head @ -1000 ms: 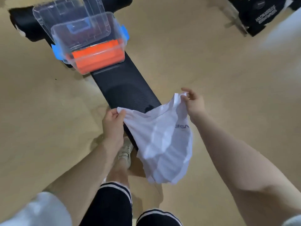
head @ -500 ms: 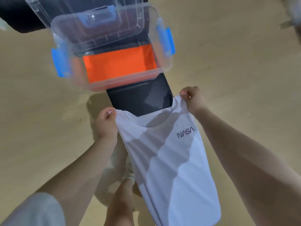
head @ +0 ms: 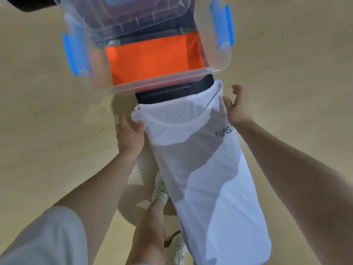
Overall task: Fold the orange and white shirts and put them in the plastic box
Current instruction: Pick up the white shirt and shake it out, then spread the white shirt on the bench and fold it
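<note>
A white shirt with a NASA print lies stretched lengthwise over a narrow black bench, collar towards the box, its lower part hanging off the near end. My left hand touches the shirt's left shoulder edge with straight fingers. At the right shoulder, my right hand hovers with fingers spread and holds nothing. The folded orange shirt lies flat inside the clear plastic box, which stands on the bench just beyond the collar.
The box has blue latches on both sides, and its clear lid leans at the back. Tan floor surrounds the bench. My legs and white shoes stand left of the hanging shirt.
The bunched shirt was shaken out, then laid flat along the bench. Both hands pinched its shoulders before; now their fingers have opened. The view moved closer to the box.
</note>
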